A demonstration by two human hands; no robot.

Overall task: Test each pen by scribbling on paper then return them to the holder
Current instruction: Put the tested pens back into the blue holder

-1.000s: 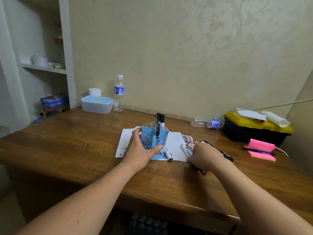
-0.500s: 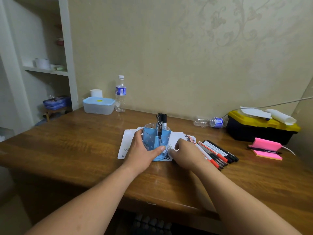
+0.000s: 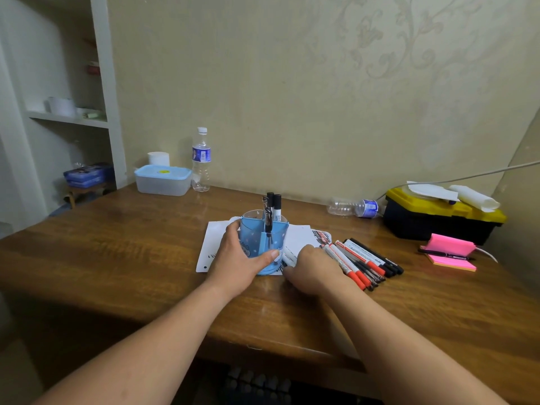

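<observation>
Two black-capped markers point(image 3: 276, 206) sit in the blue plastic holder point(image 3: 258, 239) that the left hand point(image 3: 238, 266) grips; right hand point(image 3: 314, 268) grasp unclear, and next I'd say one of the loose tabletop pens point(image 3: 362, 261) needs scribbling.

no readable text, bottle labels point(image 3: 201, 155) and pen point(image 3: 360, 254) print too blurred

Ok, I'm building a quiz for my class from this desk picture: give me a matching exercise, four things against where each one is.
Things:
1 pen holder
2 loose pens
3 pink sticky notes
4 upright bottle

Places:
A in front of the toolbox
B beside the lidded box
C held by the left hand, standing on the paper
D lying bunched just right of the right hand

Pairs: 1-C, 2-D, 3-A, 4-B
</observation>
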